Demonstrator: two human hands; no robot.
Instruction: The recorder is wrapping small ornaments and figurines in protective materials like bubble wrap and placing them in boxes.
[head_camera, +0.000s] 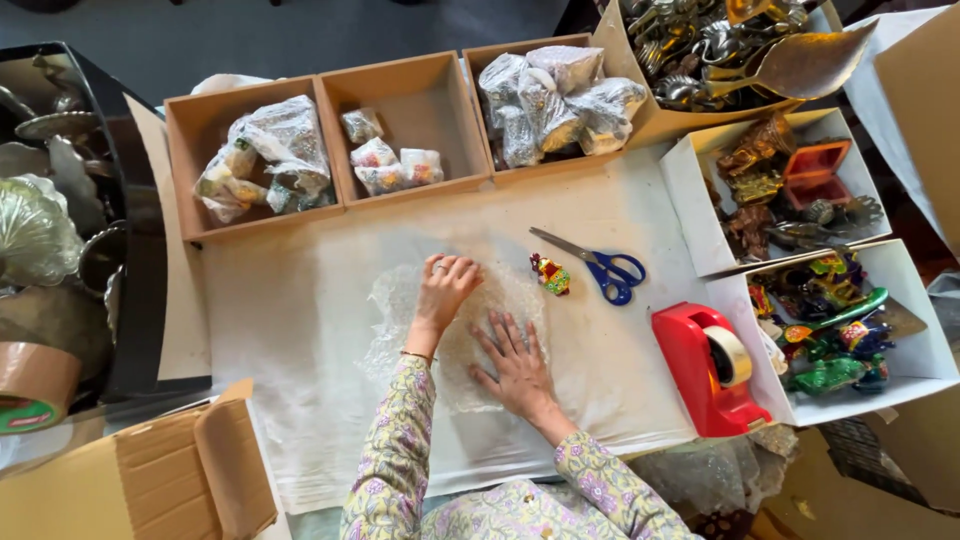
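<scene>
Both my hands are down on the sheet of bubble wrap (455, 330) spread on the bench (300, 330) right in front of me. My left hand (447, 285) has its fingers curled onto the far edge of the sheet; my right hand (515, 362) lies flat and spread on the middle, pinning it. The hands are apart, neither gripping anything, just pressing.

This sheet looks feather-light, soft and floppy, a bit slippery on the white paper underneath, so I judge a flat palm holds it better than a pinch; to lift it I'd take a corner or the edge.

Just beyond my right hand stands one small painted figurine (551, 274), red, green and yellow. It looks hard, light and chippable, best taken around its body. Right of it lies one pair of blue-handled scissors (598, 266), and nearer me on the right, one red tape dispenser (712, 368).

Far side of my hands: three brown cardboard trays (340, 95) holding wrapped bundles; about five in the right-hand one, the rest hard to count. To the right, two white boxes (690, 175) of unwrapped ornaments. One roll of brown tape (30, 385) sits far left.
</scene>
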